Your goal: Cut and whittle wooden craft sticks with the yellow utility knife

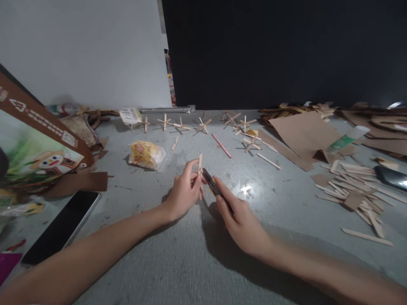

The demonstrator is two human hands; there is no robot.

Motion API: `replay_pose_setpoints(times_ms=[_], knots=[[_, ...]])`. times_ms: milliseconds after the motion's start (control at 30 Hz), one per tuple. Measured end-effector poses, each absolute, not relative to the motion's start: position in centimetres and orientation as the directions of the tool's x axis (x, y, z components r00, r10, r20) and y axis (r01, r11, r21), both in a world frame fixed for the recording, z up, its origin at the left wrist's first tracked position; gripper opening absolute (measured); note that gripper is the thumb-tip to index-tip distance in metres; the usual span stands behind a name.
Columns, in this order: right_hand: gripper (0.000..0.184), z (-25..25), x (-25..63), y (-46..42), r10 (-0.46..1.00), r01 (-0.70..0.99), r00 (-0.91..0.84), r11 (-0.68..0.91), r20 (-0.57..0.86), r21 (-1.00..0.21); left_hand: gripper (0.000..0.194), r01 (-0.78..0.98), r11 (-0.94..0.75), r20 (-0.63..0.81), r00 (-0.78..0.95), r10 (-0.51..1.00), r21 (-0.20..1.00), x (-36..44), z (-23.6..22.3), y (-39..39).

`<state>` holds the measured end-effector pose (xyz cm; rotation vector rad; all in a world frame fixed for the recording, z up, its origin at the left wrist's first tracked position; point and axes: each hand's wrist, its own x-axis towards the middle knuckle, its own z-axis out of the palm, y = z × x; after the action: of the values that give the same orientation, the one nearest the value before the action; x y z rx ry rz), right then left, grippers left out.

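Pinched upright in my left hand (187,188) is a short wooden craft stick (200,160); its lower end is hidden by my fingers. My right hand (238,216) grips a dark utility knife (213,185) with a bit of yellow on it. The knife's front end meets the stick just above my left fingertips; the blade itself is too small to make out. Beyond my hands stand several crossed-stick pieces, among them one (202,126) straight ahead. A loose stick piece (175,143) and a red patterned pencil-like rod (221,145) lie nearer.
Many loose craft sticks (359,186) are piled at the right, near a green-and-white tube (348,139) and brown cardboard (305,133). A yellow plastic packet (146,155) lies left of centre. A phone (62,226) and a printed brown bag (41,140) occupy the left side.
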<state>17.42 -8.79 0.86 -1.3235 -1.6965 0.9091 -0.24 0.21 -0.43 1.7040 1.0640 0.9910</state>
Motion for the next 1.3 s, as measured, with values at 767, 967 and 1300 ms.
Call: replay_pose_setpoints(times_ms=[767,967,1300], knots=[[0.056,0.9,18.3,-8.2,0.955,0.472,-0.135,0.296,0.263,-0.831,0.064,0.039,-0.173,0.151,0.325,0.934,0.984,-0.2,-0.1,0.4],[0.055,0.8,18.3,-8.0,0.928,0.567,-0.171,0.368,0.332,-0.737,0.06,0.109,-0.194,0.149,0.327,0.933,0.975,-0.2,-0.1,0.3],[0.063,1.6,19.0,-8.1,0.907,0.799,-0.294,0.406,0.301,-0.444,0.053,0.244,-0.265,0.17,0.352,0.921,0.933,-0.5,0.1,0.2]])
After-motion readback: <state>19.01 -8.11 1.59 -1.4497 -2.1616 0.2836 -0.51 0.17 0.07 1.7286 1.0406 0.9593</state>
